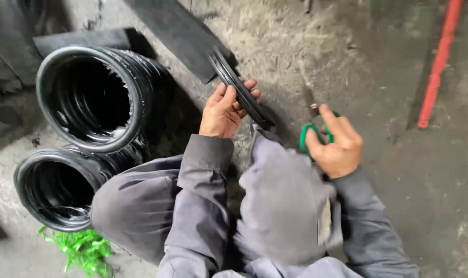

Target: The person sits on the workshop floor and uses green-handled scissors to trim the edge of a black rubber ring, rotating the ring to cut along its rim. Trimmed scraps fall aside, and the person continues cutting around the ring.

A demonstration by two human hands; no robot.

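Observation:
My left hand (pixel 225 109) grips a black rubber ring (pixel 241 91) held on edge, tilted from upper left to lower right above my knee. My right hand (pixel 336 141) is closed on green-handled scissors (pixel 311 135), whose blades (pixel 309 98) point up and away from me, a short way right of the ring. Grey sleeves and grey trousers fill the lower middle of the view. The lower part of the ring is hidden behind my knee.
Two stacks of black rubber rings lie on their sides at the left, one (pixel 92 98) above the other (pixel 59 188). Green plastic strapping (pixel 82 249) lies at the lower left. A dark flat sheet (pixel 175 31) lies on the dusty concrete floor. A red strip (pixel 439 62) runs at the right.

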